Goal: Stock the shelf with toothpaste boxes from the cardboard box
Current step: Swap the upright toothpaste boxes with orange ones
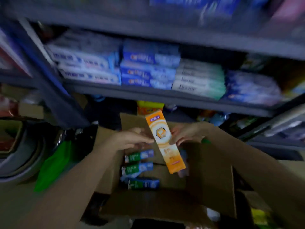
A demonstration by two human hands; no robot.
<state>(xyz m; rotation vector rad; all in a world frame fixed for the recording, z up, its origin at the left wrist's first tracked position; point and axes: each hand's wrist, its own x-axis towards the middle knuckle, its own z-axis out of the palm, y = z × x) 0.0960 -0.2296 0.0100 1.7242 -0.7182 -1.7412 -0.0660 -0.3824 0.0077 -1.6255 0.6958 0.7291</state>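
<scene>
A bright green bag (54, 164) lies on the floor, off to the left of the left hand. Farther left sits a round grey tub (24, 152), with a dark shiny wrapper (77, 138) between it and the hand. Near the right arm's elbow is something yellow (259, 217), too blurry to name.

Head view looks down, close over the cardboard box (209, 171), facing the shelf (148, 95).
</scene>
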